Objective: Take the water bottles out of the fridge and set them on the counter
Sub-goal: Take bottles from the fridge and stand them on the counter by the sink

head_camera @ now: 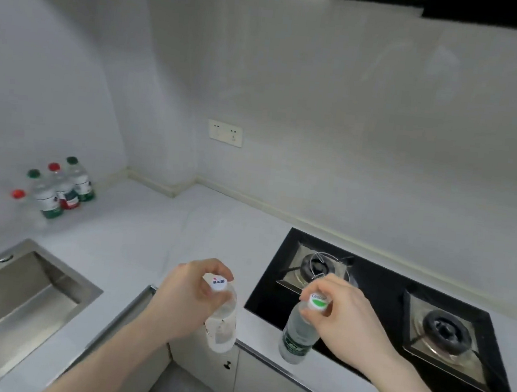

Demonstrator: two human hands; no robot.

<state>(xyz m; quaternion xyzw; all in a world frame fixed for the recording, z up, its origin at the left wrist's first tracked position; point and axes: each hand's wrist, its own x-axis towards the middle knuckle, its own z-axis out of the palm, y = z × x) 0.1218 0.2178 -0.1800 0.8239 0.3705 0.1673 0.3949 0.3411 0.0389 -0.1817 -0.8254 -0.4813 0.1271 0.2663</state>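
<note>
Left hand (190, 297): pinching clear bottle (223, 323) by its cap, left of the hob (381, 317).
Right hand (343, 319): pinching green-label bottle (298, 334) likewise.
Risk: cap-only grip; either could swing, clip the bench (138, 234) edge.

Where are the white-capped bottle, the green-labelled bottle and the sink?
white-capped bottle (218, 285), head view, on its cap.
green-labelled bottle (294, 343), head view, on its label.
sink (80, 284), head view, on its rim.

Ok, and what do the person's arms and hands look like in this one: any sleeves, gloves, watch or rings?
Both forearms are bare as far as the head view shows; no sleeve edge is visible. The left hand and the right hand wear no gloves. No watch, bracelet or ring shows on either wrist or on the visible fingers. The picture is soft, so fine details such as the nails cannot be judged.
</note>
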